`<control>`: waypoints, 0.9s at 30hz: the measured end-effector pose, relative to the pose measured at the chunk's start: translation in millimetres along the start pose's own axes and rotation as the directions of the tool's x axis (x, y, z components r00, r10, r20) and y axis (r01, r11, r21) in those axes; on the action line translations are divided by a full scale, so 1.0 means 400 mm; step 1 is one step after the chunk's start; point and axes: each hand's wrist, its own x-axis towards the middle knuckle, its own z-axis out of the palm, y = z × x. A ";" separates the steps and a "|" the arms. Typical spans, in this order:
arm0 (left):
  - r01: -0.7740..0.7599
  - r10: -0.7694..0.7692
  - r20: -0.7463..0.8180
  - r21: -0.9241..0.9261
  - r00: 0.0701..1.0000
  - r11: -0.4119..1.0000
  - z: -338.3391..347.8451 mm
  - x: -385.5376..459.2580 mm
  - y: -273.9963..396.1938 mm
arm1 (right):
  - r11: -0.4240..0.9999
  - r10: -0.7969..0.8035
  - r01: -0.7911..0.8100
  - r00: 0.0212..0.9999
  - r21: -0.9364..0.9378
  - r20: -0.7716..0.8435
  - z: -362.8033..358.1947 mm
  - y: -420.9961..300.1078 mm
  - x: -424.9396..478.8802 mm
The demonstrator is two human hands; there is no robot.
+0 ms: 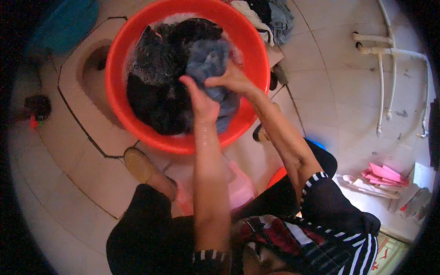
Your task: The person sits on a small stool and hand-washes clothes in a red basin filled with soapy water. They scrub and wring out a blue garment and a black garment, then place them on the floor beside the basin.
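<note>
Below me a large red plastic basin holds soapy water and wet clothes. Both hands are on a bunched blue-grey cloth, seemingly denim, at the basin's right side. My right hand grips it from the right, its thumb pointing left. My left hand lies at the cloth's lower left edge, thumb up and partly blurred; its fingers are hidden in or under the cloth. Dark wet garments with foam on them fill the left of the basin.
A squat toilet is set in the tiled floor left of the basin. More clothes lie beyond its upper right rim. White pipes run along the tiled wall at right. A pink plastic stool or tub is beneath me. Pink cloths or bags lie at right.
</note>
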 end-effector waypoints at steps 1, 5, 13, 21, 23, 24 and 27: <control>0.032 -0.032 -0.001 0.051 1.000 0.998 0.085 -0.022 -0.013 | 0.995 0.056 -0.051 0.997 0.083 -0.059 -0.051 -0.015 -0.032; -0.059 0.011 0.285 0.160 0.958 0.985 0.184 -0.025 -0.085 | 0.993 0.070 -0.054 0.985 0.106 -0.155 -0.165 -0.151 -0.145; -0.226 -0.187 0.454 0.710 0.871 0.666 0.331 -0.092 0.016 | 0.987 -0.063 -0.013 0.884 -0.157 -0.464 -0.161 -0.215 -0.238; 0.170 0.013 -0.205 0.842 0.979 0.512 -0.091 0.009 -0.078 | 0.992 0.014 -0.074 0.862 -0.100 -0.506 -0.003 0.160 -0.116; 0.313 -0.187 -0.258 0.637 0.948 0.704 -0.133 -0.006 -0.060 | 0.990 0.114 -0.138 0.854 -0.008 -0.507 -0.013 0.106 -0.117; 0.396 -0.340 -0.204 0.465 0.918 0.792 -0.081 -0.037 -0.034 | 0.990 0.128 -0.136 0.828 0.026 -0.546 -0.063 0.075 -0.117; 0.642 -0.680 0.033 0.300 0.733 0.706 -0.052 -0.061 -0.013 | 0.931 0.215 0.005 0.799 0.364 -0.562 -0.159 -0.100 -0.107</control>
